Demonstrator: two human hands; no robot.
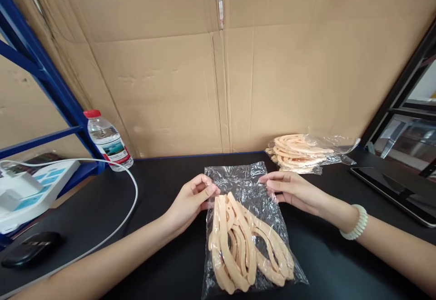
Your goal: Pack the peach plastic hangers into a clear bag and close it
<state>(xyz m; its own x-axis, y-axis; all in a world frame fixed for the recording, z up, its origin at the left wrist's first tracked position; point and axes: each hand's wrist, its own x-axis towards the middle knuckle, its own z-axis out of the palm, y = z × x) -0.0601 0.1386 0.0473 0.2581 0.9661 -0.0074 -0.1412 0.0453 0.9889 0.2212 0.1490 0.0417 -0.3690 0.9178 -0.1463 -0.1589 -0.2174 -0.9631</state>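
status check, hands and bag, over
Left hand and right hand pinch top corners of clear plastic bag of peach curved plastic pieces. Bag flat on black table. Nothing blocking.

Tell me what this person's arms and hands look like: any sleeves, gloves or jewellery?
Both forearms are bare, with no sleeves in view and no gloves. The left hand wears nothing that shows. By the right hand, the wrist carries a bracelet of pale, whitish rounded beads. No rings or watch can be seen.

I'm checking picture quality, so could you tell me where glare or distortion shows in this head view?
Head view: glare flecks the clear bag pinched by the left hand and right hand; the window at right is bright; straight shelf bars bow toward the edges; focus is sharp.
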